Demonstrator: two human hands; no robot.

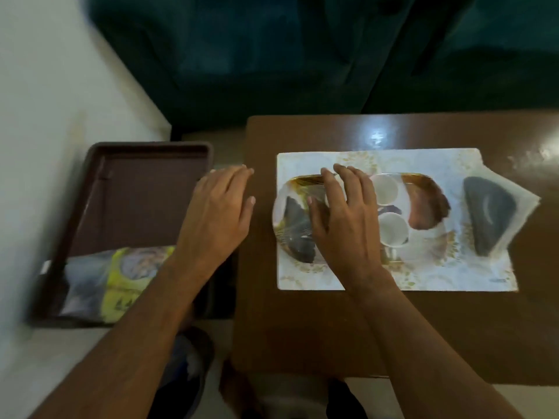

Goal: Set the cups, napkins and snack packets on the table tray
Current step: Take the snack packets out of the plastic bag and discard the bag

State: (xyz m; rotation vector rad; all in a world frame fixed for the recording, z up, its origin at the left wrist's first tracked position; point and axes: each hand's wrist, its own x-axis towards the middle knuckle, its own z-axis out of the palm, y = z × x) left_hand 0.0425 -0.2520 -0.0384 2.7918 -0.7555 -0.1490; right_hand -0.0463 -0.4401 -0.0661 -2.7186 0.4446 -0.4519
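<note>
A patterned table tray [428,204] with a gold rim lies on a white placemat [438,279]. Two white cups [385,189] [393,229] stand in its middle. A shiny dark snack packet [295,220] lies on the tray's left end. My right hand [341,219] rests palm down over it, fingers spread. My left hand [217,213] hovers with fingers apart and nothing in it, between the table's left edge and a brown crate [136,182]. Yellow and grey snack packets [121,279] lie in the crate's near end. The frame is blurred.
The brown table [302,328] stands to the right, with the crate on a pale surface to its left. A dark grey triangular thing [490,216] lies on the placemat's right end. Dark green upholstery [272,55] fills the background.
</note>
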